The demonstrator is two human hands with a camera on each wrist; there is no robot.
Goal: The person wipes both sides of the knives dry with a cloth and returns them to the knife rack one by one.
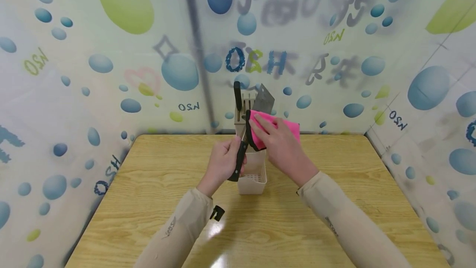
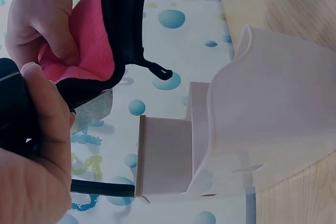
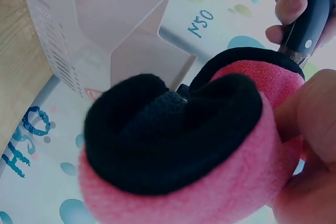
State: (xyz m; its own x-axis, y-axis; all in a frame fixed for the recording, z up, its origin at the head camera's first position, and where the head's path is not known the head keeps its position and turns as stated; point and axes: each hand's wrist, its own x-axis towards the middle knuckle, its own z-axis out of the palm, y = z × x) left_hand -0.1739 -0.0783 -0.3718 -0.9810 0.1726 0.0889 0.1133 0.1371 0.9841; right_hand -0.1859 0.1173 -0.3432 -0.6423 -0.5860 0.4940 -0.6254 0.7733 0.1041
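My left hand (image 1: 222,160) grips the black handle (image 1: 239,162) of a cleaver, held up in front of a pale knife holder (image 1: 252,186). The cleaver's broad metal blade (image 1: 265,99) shows above a pink cloth (image 1: 291,127) with black edging; its middle is hidden by the cloth. My right hand (image 1: 286,148) holds the cloth against the blade, its fingers lying over the pink side. In the right wrist view the cloth (image 3: 210,166) is folded over, beside the thumb. Another black-handled knife (image 1: 237,96) stands in the holder's rear slots.
The holder stands on a wooden table (image 1: 167,168), with an open slatted basket at its front. Patterned wall sheets (image 1: 148,73) rise behind and at both sides. A small black clip (image 1: 217,213) shows beside the left sleeve.
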